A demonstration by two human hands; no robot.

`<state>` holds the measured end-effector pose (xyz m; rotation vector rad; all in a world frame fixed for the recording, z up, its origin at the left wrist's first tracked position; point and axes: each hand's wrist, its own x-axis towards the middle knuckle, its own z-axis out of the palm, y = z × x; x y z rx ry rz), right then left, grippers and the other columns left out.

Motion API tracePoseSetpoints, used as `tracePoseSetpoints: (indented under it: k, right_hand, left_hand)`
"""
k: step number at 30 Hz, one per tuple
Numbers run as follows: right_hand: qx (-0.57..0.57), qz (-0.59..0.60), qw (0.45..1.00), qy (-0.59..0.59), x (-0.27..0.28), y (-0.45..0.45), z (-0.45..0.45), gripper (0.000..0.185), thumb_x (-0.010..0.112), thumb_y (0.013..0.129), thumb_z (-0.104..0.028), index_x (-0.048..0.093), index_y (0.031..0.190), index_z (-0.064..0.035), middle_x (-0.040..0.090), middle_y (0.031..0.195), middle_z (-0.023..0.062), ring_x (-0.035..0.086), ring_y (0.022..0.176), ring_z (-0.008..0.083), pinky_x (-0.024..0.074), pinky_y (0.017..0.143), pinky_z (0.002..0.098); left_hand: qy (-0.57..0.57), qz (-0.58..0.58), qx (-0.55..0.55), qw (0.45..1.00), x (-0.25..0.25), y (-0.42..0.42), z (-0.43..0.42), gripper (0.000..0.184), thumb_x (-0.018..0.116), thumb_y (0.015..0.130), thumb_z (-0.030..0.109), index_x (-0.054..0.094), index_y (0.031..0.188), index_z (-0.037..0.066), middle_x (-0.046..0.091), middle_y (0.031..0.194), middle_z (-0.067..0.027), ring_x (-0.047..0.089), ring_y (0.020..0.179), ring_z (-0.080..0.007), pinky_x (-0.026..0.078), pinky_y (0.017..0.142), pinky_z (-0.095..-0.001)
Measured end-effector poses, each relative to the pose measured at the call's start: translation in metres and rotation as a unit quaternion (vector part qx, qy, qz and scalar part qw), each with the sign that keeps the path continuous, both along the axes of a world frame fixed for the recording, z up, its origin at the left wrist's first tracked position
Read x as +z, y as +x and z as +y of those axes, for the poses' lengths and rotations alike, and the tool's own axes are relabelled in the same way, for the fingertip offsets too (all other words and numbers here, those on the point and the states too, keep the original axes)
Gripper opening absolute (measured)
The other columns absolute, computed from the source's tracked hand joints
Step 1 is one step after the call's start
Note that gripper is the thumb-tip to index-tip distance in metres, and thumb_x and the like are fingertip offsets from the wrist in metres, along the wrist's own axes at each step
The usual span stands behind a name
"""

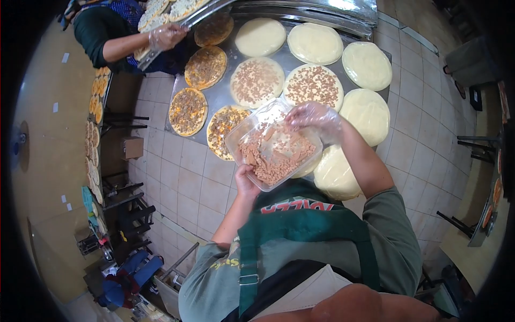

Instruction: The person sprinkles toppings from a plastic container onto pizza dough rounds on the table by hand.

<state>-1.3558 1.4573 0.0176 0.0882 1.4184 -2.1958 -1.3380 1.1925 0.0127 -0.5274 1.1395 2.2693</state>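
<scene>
My left hand [247,181] grips the near left side of a clear plastic container [317,146], tilted a little. Inside it are crumbled brown meat bits [273,163], heaped toward the near side. My right hand [316,119], in a clear plastic glove, is over the container's far right corner, its fingers curled together and pointing down; what they hold is hidden. Just beyond the container lie two pale pizza bases, a left one [257,82] and a right one [314,86], both scattered with the same bits.
Plain pale bases [315,43] and topped pizzas [188,111] cover much of the metal table [222,102]. A stack of wrapped bases [338,174] sits near my right arm. At upper left, a co-worker's gloved hand [167,37] holds a metal tray [206,12] of pizzas.
</scene>
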Motion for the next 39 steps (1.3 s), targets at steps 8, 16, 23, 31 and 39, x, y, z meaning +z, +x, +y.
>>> tracePoseSetpoints:
  k: [8, 16, 23, 31, 39]
  right_hand:
    - [-0.270, -0.102, 0.955, -0.072, -0.057, -0.042, 0.081, 0.023, 0.057, 0.078, -0.009, 0.053, 0.097, 0.0027, 0.058, 0.085, 0.0096, 0.056, 0.077, 0.0146, 0.0467, 0.070, 0.0246]
    - [-0.156, -0.071, 0.946, 0.275, -0.117, -0.128, 0.105, 0.019, 0.055, 0.076, -0.001, 0.057, 0.094, 0.0030, 0.058, 0.079, 0.0083, 0.055, 0.070, 0.0120, 0.0469, 0.061, 0.0215]
    - [0.024, 0.061, 0.787, 0.613, -0.104, -0.155, 0.090, 0.021, 0.060, 0.071, -0.007, 0.061, 0.092, -0.0056, 0.062, 0.079, 0.0088, 0.058, 0.073, 0.0161, 0.0461, 0.067, 0.0277]
    - [0.107, 0.059, 0.777, 0.617, -0.078, -0.164, 0.058, 0.020, 0.057, 0.071, -0.005, 0.062, 0.089, -0.0070, 0.062, 0.081, 0.0083, 0.058, 0.073, 0.0178, 0.0459, 0.068, 0.0280]
    - [0.043, 0.011, 0.848, 0.528, -0.089, -0.160, 0.079, 0.015, 0.060, 0.069, -0.003, 0.062, 0.084, -0.0030, 0.059, 0.070, 0.0059, 0.054, 0.059, 0.0133, 0.0441, 0.053, 0.0264]
  left_hand:
    - [-0.024, -0.007, 0.073, 0.997, 0.010, 0.008, -0.027, 0.073, 0.042, 0.060, 0.011, 0.023, 0.131, 0.017, 0.035, 0.128, -0.0096, 0.037, 0.113, -0.0283, 0.030, 0.095, -0.0433]
    - [-0.031, 0.011, 0.111, 0.993, 0.018, 0.013, -0.047, 0.070, 0.042, 0.061, 0.010, 0.026, 0.129, 0.013, 0.038, 0.124, -0.0110, 0.040, 0.111, -0.0280, 0.034, 0.092, -0.0406]
    - [-0.005, -0.007, 0.153, 0.988, 0.007, 0.021, -0.067, 0.070, 0.040, 0.062, 0.006, 0.027, 0.129, 0.018, 0.035, 0.127, -0.0106, 0.037, 0.114, -0.0281, 0.031, 0.095, -0.0408]
    - [0.005, -0.007, 0.199, 0.980, 0.009, 0.026, -0.077, 0.071, 0.040, 0.060, 0.006, 0.027, 0.129, 0.017, 0.036, 0.126, -0.0102, 0.037, 0.114, -0.0277, 0.030, 0.096, -0.0416]
    - [0.012, 0.004, 0.188, 0.982, 0.010, 0.027, -0.081, 0.069, 0.040, 0.060, 0.006, 0.030, 0.128, 0.017, 0.037, 0.125, -0.0101, 0.036, 0.115, -0.0274, 0.030, 0.096, -0.0416]
